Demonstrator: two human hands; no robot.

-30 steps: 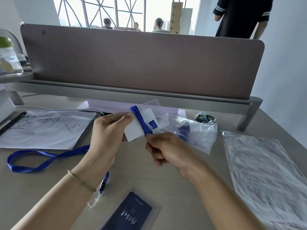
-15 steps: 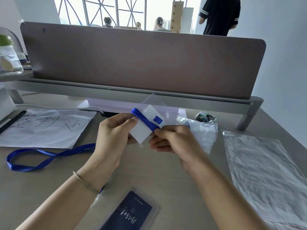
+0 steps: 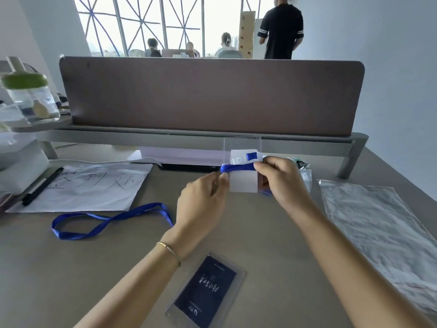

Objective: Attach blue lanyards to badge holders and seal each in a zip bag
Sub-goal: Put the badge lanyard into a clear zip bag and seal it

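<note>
I hold a clear badge holder (image 3: 243, 181) with a white card inside, upright above the desk. A blue lanyard (image 3: 236, 167) is wound in a bundle across it. My left hand (image 3: 203, 202) pinches the holder's left edge at the bundle's end. My right hand (image 3: 281, 181) grips the right side, thumb on the lanyard. A second blue lanyard (image 3: 106, 221) lies looped on the desk at left. A badge holder with a dark card (image 3: 205, 290) lies flat near the front edge. Small zip bags (image 3: 307, 181) lie behind my right hand, mostly hidden.
A large clear plastic bag (image 3: 378, 233) lies at the right. A handwritten paper sheet (image 3: 87, 185) and a black pen (image 3: 42, 185) are at left. A brown divider panel (image 3: 212, 95) on a grey shelf closes the back. A green-lidded jar (image 3: 30, 98) stands far left.
Both hands carried the holder and lanyard to the right and turned it from tilted to upright. My right hand moved from below the bundle up onto its right side.
</note>
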